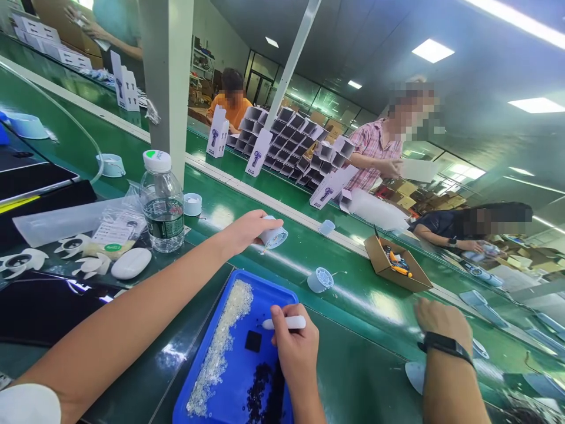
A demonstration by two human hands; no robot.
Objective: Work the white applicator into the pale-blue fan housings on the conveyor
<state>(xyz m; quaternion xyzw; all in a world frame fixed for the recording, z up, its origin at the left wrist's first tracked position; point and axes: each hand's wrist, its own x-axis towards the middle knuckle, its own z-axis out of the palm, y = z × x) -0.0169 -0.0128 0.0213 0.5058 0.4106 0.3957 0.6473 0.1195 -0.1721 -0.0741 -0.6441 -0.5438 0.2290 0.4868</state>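
My left hand reaches out over the green belt and grips a small white round fan part. My right hand hovers over a blue tray and holds a white pen-like tool pointing left. The tray holds a long strip of tiny clear pieces, a heap of tiny dark pieces and a small black square. Another white round part lies on the belt just beyond the tray.
A water bottle, white fan blades and plastic bags sit at left. A co-worker's hand with a black watch rests at right. An open cardboard box and stacked grey sleeves lie beyond, where other people work.
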